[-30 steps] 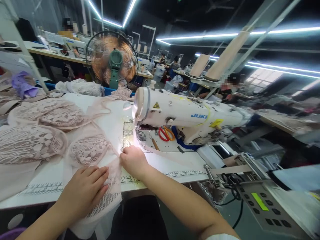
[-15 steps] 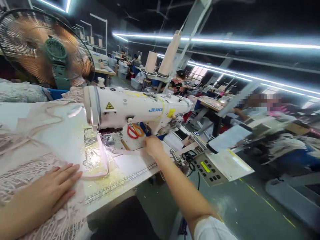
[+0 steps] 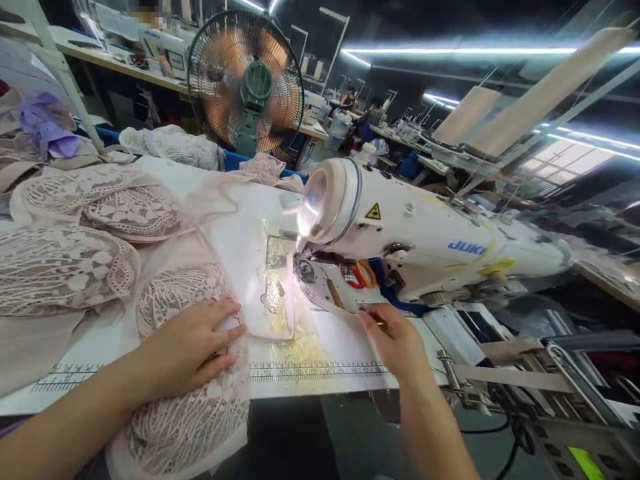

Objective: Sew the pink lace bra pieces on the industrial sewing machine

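My left hand [image 3: 197, 347] lies with spread fingers on a pale pink lace bra piece [image 3: 185, 427], which hangs over the table's front edge. Between the thumb and fingers of my right hand [image 3: 400, 343] is a narrow pale pink elastic band [image 3: 327, 305], stretching toward the needle area of the white sewing machine [image 3: 425, 233]. A pale strap [image 3: 290, 300] loops down in front of the lit machine head and back toward the lace. The needle itself is lost in glare.
Scissors with red and orange handles [image 3: 354, 275] lie under the machine arm. A ruler strip [image 3: 320, 370] runs along the table's front edge. More lace cups [image 3: 60, 267] cover the left side. Behind stands a fan [image 3: 245, 80]; at right is a metal band feeder [image 3: 530, 380].
My view has swung left, bringing more lace pieces into sight. My left hand stays flat on the lace, and my right hand is still at the band beside the machine.
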A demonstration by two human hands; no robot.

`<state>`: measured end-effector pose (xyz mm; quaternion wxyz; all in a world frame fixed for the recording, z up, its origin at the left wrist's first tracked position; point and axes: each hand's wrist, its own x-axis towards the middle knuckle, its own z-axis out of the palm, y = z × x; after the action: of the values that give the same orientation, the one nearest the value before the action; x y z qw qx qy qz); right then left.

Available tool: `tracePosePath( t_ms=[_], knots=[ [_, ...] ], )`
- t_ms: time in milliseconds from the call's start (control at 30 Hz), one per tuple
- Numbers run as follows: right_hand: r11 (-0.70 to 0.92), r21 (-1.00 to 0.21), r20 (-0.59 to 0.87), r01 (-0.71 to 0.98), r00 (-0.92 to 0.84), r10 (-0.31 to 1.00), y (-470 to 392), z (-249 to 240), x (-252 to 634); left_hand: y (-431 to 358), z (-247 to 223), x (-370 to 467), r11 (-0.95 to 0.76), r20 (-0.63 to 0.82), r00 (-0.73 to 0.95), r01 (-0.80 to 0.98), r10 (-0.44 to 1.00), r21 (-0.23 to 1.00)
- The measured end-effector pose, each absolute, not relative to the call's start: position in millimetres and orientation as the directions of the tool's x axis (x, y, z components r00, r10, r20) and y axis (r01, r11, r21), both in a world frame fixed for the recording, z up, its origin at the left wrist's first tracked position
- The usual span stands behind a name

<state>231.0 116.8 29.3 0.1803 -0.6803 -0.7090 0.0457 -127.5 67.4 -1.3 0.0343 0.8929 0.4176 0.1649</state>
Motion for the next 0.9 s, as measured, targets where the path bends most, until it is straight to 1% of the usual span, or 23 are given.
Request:
tracePosePath(
  t_ms=[33, 67, 100, 133, 200, 300, 367, 433, 533, 700, 900],
  knots=[
    [0.165, -0.372, 0.207, 0.914, -0.092, 0.974, 105, 27, 209, 68, -2, -128, -0.652, 0.264, 0.6, 0.731, 0.755, 0.204],
    [0.346, -0.511, 0.26, 0.787, -0.243, 0.935, 96, 24, 186, 68, -2, -129, -0.656, 0.264, 0.604, 0.727, 0.752, 0.204],
    [0.47, -0.582, 0.29, 0.664, -0.371, 0.882, 89, 21, 164, 68, -4, -129, -0.665, 0.267, 0.613, 0.719, 0.743, 0.199],
    [0.552, -0.58, 0.33, 0.599, -0.447, 0.832, 85, 17, 144, 68, -5, -130, -0.677, 0.274, 0.624, 0.712, 0.732, 0.188],
    [0.627, -0.498, 0.376, 0.599, -0.503, 0.778, 84, 8, 112, 68, -10, -131, -0.694, 0.283, 0.641, 0.703, 0.713, 0.156],
    [0.639, -0.326, 0.332, 0.696, -0.549, 0.767, 92, -2, 88, 68, -17, -132, -0.7, 0.283, 0.651, 0.702, 0.704, 0.127],
    [0.635, -0.241, 0.294, 0.734, -0.568, 0.769, 96, -7, 84, 67, -19, -132, -0.691, 0.275, 0.643, 0.71, 0.714, 0.136],
    [0.611, -0.228, 0.27, 0.758, -0.554, 0.788, 97, -10, 84, 66, -20, -130, -0.681, 0.269, 0.632, 0.716, 0.726, 0.156],
    [0.579, -0.256, 0.248, 0.775, -0.526, 0.814, 96, -10, 86, 65, -21, -128, -0.665, 0.274, 0.611, 0.724, 0.742, 0.184],
    [0.626, -0.21, 0.324, 0.751, -0.55, 0.77, 94, -7, 86, 64, -19, -126, -0.659, 0.287, 0.601, 0.728, 0.746, 0.187],
    [0.669, -0.115, 0.37, 0.734, -0.594, 0.714, 93, -3, 80, 64, -12, -126, -0.651, 0.242, 0.607, 0.728, 0.757, 0.213]
  ],
)
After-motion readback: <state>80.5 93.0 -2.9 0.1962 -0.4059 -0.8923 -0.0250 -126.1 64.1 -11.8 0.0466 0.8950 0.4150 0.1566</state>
